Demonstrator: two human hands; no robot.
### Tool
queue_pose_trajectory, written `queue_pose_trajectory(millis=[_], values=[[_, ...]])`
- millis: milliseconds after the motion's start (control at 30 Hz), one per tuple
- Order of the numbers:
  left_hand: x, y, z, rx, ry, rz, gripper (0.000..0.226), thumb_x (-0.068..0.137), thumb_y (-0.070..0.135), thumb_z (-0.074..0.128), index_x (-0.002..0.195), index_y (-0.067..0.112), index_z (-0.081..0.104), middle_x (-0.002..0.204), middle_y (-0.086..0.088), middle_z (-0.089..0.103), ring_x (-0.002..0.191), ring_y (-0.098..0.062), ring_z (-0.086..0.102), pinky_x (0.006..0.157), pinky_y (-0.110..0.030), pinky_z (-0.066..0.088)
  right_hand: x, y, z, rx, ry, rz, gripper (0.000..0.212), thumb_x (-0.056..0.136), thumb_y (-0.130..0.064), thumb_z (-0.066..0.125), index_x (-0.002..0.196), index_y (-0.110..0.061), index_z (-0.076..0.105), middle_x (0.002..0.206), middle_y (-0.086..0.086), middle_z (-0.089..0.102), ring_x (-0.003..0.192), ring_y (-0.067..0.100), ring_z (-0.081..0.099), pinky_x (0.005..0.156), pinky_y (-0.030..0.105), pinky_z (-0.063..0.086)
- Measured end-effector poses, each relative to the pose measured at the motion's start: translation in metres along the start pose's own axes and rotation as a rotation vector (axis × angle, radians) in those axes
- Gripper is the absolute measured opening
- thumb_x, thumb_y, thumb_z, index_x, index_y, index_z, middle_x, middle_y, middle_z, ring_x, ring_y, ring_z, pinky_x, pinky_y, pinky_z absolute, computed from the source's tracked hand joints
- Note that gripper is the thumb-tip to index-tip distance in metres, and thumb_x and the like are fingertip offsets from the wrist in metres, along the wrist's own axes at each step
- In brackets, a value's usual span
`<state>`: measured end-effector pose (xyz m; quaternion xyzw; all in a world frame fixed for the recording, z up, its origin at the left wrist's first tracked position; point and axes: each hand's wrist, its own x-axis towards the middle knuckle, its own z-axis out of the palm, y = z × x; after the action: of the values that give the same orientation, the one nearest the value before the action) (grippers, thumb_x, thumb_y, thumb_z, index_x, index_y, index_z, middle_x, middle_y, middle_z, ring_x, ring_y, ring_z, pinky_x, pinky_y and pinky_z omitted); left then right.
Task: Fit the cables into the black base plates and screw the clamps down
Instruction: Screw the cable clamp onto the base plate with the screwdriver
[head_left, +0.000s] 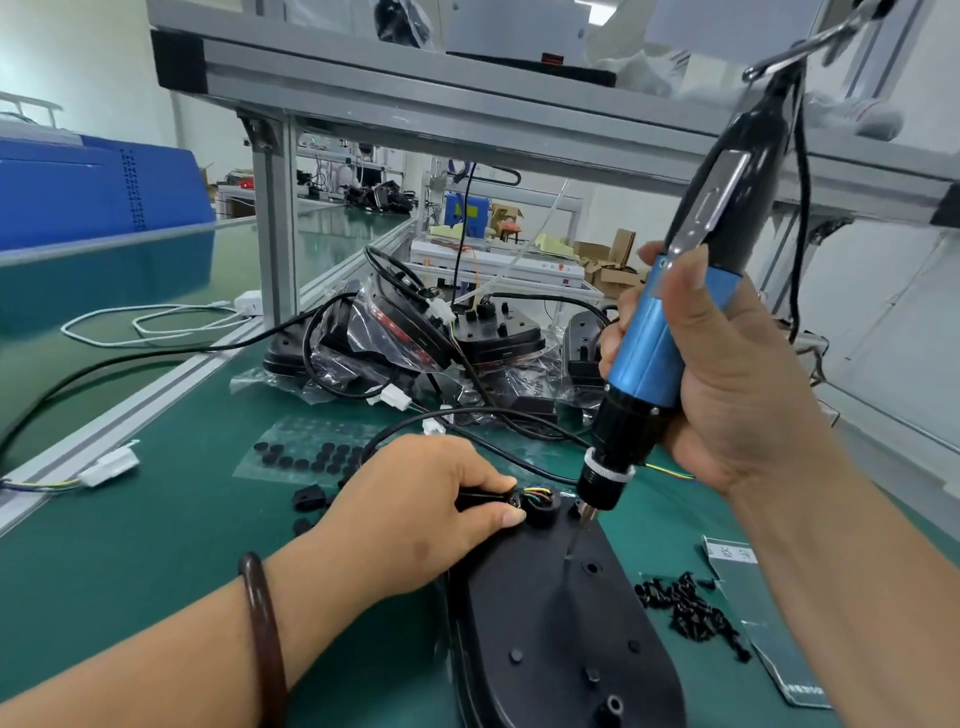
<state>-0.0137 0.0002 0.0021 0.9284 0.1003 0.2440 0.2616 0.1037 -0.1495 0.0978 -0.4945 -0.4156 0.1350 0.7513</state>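
Bare green mat (156, 545) gives open passage left of the base plate (561, 623); heap of bagged parts and cables (415, 343) blocks the far side, rubber discs (311, 460) lie far-left, loose screws (691, 613) litter the right, screwdriver (644, 353) slants over its far end.

The left hand (431, 499) lies on the green bench (156, 545) and pinches a black cable (483, 496) between thumb and forefinger, where its coloured wires enter the far end of the black base plate (561, 623). Just right of that hand, the right hand (727, 384) grips a blue and black electric screwdriver (649, 364), tilted, its bit down on the plate. Below the right hand lies a heap of black screws (691, 613). Beyond the left hand sits a clear bag of round black pads (311, 457), and farther off a pile of bagged plates (415, 332) with tangled cables. A dark bracelet (265, 639) circles the left wrist.
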Motion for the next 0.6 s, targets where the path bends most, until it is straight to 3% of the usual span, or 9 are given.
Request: queue_pose_trajectory(millis=[133, 267, 333, 433, 533, 600], values=[[0.0, 0.001, 0.0, -0.008, 0.002, 0.001, 0.03, 0.078, 0.052, 0.068, 0.103, 0.036, 0.072, 0.086, 0.02, 0.064, 0.083, 0.001, 0.059, 0.076, -0.03, 0.051, -0.003, -0.001, 0.003, -0.037, -0.009, -0.015, 0.076, 0.051, -0.057, 0.076, 0.113, -0.019, 0.052, 0.08, -0.004, 0.056, 0.072, 0.021, 0.058, 0.067, 0.033, 0.053], [-0.001, 0.001, 0.0, -0.015, 0.008, -0.001, 0.029, 0.077, 0.051, 0.069, 0.102, 0.035, 0.072, 0.084, 0.02, 0.064, 0.081, 0.001, 0.058, 0.075, -0.03, 0.051, -0.006, -0.003, -0.001, -0.12, -0.075, -0.057, 0.054, 0.066, -0.049, 0.075, 0.108, -0.023, 0.053, 0.078, -0.01, 0.062, 0.069, 0.02, 0.064, 0.069, 0.031, 0.055], [-0.001, 0.001, 0.0, -0.019, 0.015, 0.0, 0.029, 0.077, 0.05, 0.07, 0.101, 0.036, 0.072, 0.083, 0.021, 0.064, 0.08, 0.002, 0.059, 0.075, -0.029, 0.051, -0.008, -0.003, -0.008, -0.109, -0.166, -0.018, 0.04, 0.077, -0.029, 0.077, 0.109, -0.021, 0.054, 0.086, -0.006, 0.065, 0.077, 0.02, 0.065, 0.071, 0.031, 0.055], [-0.001, 0.001, 0.0, -0.012, 0.022, 0.006, 0.028, 0.077, 0.05, 0.07, 0.101, 0.036, 0.072, 0.081, 0.022, 0.063, 0.08, 0.002, 0.058, 0.074, -0.028, 0.051, -0.01, -0.004, -0.015, -0.043, -0.289, 0.062, 0.042, 0.076, -0.008, 0.059, 0.117, -0.01, 0.052, 0.098, 0.004, 0.069, 0.083, 0.021, 0.067, 0.072, 0.031, 0.055], [-0.001, 0.001, 0.001, -0.021, 0.026, 0.0, 0.028, 0.076, 0.05, 0.071, 0.1, 0.036, 0.072, 0.082, 0.02, 0.064, 0.081, 0.001, 0.059, 0.076, -0.03, 0.051, -0.009, -0.006, -0.02, 0.002, -0.304, 0.064, 0.044, 0.075, -0.011, 0.062, 0.118, -0.007, 0.053, 0.099, 0.01, 0.071, 0.084, 0.022, 0.067, 0.072, 0.032, 0.056], [-0.001, 0.0, 0.001, -0.032, 0.026, -0.006, 0.028, 0.076, 0.05, 0.071, 0.099, 0.036, 0.072, 0.084, 0.019, 0.065, 0.082, 0.001, 0.059, 0.076, -0.032, 0.052, -0.004, -0.007, -0.023, 0.044, -0.265, 0.035, 0.047, 0.068, -0.019, 0.074, 0.111, -0.007, 0.059, 0.095, 0.009, 0.071, 0.082, 0.02, 0.066, 0.072, 0.031, 0.056]])
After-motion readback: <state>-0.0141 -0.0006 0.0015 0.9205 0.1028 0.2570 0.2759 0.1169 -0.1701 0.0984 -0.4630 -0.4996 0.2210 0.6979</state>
